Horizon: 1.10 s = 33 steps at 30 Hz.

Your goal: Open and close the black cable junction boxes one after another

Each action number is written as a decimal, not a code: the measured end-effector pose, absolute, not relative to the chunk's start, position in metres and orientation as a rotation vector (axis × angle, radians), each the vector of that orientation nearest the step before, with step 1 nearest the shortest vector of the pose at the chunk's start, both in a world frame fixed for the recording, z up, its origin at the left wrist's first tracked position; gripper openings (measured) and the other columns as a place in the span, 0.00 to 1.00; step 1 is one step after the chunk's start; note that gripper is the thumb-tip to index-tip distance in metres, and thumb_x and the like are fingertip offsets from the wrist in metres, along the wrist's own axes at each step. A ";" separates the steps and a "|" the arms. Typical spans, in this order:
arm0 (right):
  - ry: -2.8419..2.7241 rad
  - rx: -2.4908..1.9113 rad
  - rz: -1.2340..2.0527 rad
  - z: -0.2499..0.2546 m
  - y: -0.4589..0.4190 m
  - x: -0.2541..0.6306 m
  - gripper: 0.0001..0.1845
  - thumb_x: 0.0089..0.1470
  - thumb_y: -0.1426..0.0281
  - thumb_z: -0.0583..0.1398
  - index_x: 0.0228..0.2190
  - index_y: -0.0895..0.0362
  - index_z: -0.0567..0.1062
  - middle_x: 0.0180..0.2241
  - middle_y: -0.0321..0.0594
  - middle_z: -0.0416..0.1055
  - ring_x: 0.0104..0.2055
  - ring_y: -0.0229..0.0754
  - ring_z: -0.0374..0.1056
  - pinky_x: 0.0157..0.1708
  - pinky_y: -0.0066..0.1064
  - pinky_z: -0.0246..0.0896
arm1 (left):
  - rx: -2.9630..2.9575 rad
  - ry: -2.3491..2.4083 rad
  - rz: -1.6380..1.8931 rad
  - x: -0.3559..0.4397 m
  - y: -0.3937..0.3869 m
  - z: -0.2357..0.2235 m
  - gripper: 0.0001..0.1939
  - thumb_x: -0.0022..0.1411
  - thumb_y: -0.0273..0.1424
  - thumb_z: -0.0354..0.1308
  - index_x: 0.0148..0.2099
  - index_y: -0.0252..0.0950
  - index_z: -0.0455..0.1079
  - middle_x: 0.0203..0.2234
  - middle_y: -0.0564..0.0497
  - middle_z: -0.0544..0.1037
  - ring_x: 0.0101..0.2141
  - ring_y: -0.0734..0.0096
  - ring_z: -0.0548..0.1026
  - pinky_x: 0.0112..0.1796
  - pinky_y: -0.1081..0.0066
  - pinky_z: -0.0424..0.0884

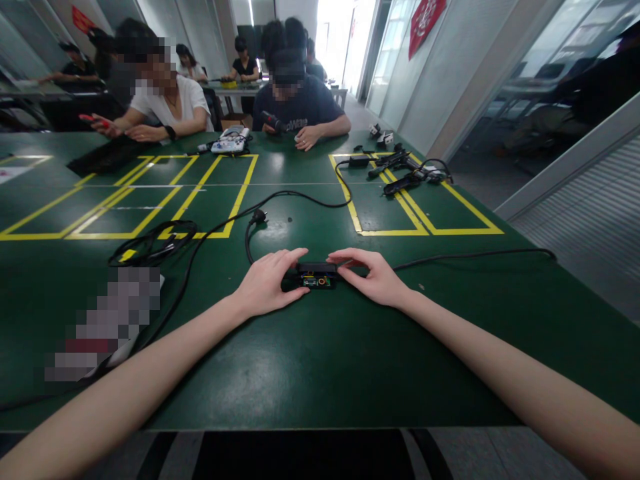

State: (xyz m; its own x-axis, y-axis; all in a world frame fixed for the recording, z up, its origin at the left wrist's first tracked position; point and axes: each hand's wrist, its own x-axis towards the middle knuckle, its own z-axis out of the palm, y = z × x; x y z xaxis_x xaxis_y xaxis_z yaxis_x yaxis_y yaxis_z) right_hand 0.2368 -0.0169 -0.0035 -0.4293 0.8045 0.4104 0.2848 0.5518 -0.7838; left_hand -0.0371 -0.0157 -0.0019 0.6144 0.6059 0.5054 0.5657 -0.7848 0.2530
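In front of me on the green table lies a black power adapter [317, 268] with its case opened. A small circuit board [317, 282] shows along its near side, under the black casing. My left hand [273, 280] is curved around the adapter's left end, thumb low in front and fingers above. At the right end, my right hand [373, 275] holds the casing between thumb and fingertips. A black cord with a plug [259, 217] runs behind my left hand, and another black cable [470, 256] stretches off to the right. Fingers partly hide both adapter ends.
A power strip [107, 327], partly blurred out, lies at left beside a coiled black cable [153, 243]. Yellow tape rectangles [243, 197] mark the table. Black devices and cables [400, 175] lie at back right. Across the table sit two people [300, 100], with a white device [231, 140] between them.
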 end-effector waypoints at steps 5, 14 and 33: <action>-2.006 -0.808 0.804 -0.003 -0.018 0.238 0.15 0.59 0.74 0.60 0.47 0.55 0.80 0.45 0.43 0.82 0.45 0.44 0.80 0.48 0.39 0.78 | 2.794 0.969 0.827 -0.038 -0.016 -0.001 0.28 0.66 0.38 0.63 0.64 0.37 0.62 0.39 0.49 0.79 0.40 0.62 0.79 0.44 0.63 0.76; -2.048 -0.757 0.722 -0.001 -0.017 0.237 0.12 0.59 0.74 0.60 0.43 0.54 0.80 0.43 0.43 0.81 0.43 0.43 0.78 0.43 0.35 0.77 | 2.839 0.949 0.784 -0.038 -0.014 -0.003 0.22 0.68 0.40 0.61 0.59 0.34 0.69 0.41 0.44 0.79 0.40 0.60 0.78 0.41 0.63 0.76; -2.444 -0.750 0.299 -0.007 -0.017 0.229 0.25 0.56 0.72 0.61 0.56 0.56 0.72 0.48 0.50 0.77 0.47 0.53 0.71 0.48 0.49 0.71 | 2.834 0.994 0.516 -0.033 -0.014 0.005 0.21 0.75 0.45 0.49 0.54 0.32 0.70 0.41 0.42 0.76 0.42 0.57 0.75 0.45 0.58 0.73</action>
State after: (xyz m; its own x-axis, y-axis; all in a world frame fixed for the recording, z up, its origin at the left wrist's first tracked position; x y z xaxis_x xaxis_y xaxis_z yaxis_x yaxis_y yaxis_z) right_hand 0.2290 -0.0166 -0.0066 -0.6868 0.5721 0.4484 0.4473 0.8189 -0.3598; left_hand -0.0334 -0.0142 0.0046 0.7304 0.6212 0.2839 0.5894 -0.7833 0.1975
